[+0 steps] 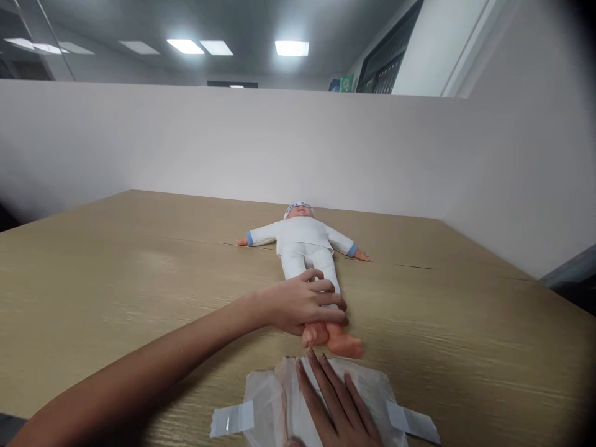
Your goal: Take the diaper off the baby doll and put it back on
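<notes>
A baby doll in a white suit and cap lies on its back on the wooden table, arms spread, bare feet toward me. My left hand is wrapped round the doll's lower legs just above the feet. Near the table's front edge an unfolded white diaper lies spread out, its tape tabs sticking out at both sides. My right hand rests flat on the diaper, fingers stretched out toward the doll's feet.
White partition walls close off the table at the back and on the right. Ceiling lights show above the partition.
</notes>
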Tool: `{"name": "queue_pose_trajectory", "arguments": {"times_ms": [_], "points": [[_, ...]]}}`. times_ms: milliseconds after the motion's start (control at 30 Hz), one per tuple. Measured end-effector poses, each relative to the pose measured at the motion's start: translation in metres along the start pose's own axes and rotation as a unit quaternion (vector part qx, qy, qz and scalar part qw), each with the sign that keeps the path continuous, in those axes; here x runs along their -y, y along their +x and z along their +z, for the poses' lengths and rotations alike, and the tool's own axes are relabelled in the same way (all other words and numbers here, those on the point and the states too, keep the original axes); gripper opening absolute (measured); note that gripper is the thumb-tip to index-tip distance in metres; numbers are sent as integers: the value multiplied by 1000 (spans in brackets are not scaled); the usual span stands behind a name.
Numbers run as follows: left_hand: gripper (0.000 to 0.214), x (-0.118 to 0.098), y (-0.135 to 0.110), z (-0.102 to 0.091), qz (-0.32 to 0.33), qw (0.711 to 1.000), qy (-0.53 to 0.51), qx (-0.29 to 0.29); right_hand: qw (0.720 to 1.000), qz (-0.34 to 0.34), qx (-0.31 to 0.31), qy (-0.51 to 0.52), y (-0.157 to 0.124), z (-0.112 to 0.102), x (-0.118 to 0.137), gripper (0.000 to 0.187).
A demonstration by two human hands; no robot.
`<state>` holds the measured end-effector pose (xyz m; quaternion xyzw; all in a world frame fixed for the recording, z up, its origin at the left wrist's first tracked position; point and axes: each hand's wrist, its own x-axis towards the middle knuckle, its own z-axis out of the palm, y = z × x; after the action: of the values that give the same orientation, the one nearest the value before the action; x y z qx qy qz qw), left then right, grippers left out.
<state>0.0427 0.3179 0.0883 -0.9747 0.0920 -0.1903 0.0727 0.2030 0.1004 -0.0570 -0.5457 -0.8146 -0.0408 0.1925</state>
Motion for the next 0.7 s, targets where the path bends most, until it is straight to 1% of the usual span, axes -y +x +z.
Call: {"name": "queue_pose_trajectory", "arguments": {"times_ms": [67,133,200,267,367,433,500,600,700], "points": [[32,6,5,-17,-28,999,-42,-16,1000,-4,19,7,7,-7,-3,96],[32,12,9,-37,-67,993,-91,-37,999,-1,51,19,19,-17,-4,89],[31,20,12,-56,-110,983,-136,-60,995,12,88,41,35,-30,-3,80],[36,28,14,-71,-151,970,-168,-84,991,36,118,59,55,-42,1,72],[41,38,15,-85,-184,954,-199,-131,984,78,145,67,90,-53,1,66],[38,43,15,-90,-182,944,-220,-163,982,90,151,65,117,-50,-6,67],[35,46,15,-93,-182,936,-236,-186,983,91,144,60,146,-41,-21,68],[37,49,14,-96,-206,925,-256,-190,990,65,107,60,192,-22,-49,66],[37,51,13,-98,-233,912,-269,-202,996,6,17,89,232,-11,-73,60]]}}
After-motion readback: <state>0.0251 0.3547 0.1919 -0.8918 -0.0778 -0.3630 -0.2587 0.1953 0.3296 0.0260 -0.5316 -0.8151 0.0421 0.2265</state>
